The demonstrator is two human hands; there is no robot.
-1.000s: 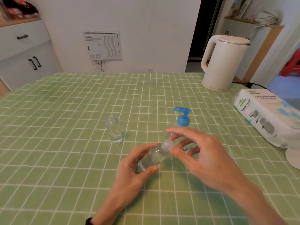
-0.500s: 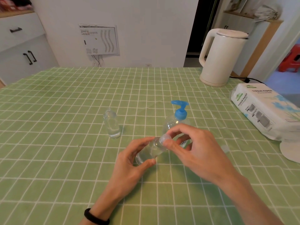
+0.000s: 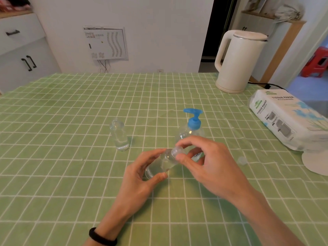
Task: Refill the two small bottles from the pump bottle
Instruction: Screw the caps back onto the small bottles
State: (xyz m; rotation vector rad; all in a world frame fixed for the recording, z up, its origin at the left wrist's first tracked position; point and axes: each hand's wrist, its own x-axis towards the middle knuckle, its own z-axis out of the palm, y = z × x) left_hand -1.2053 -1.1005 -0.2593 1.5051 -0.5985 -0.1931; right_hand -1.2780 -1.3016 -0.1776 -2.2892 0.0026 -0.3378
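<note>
Little shifted from half a second back; grip unchanged. Held tilted in left hand (image 3: pixel 142 176), fingers curled round it: small clear plastic bottle (image 3: pixel 159 166), long axis running from near-left base to far-right neck. Pinched at that neck by right hand (image 3: pixel 209 166), thumb and forefinger: translucent round cap (image 3: pixel 177 150). Upright just behind right hand, nearer it than left: clear pump bottle with blue head (image 3: pixel 194 121). Well left: second small clear bottle (image 3: pixel 119 135).

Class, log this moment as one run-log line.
left hand holds small bottle | right hand pinches its cap | second bottle stands uncapped
</note>
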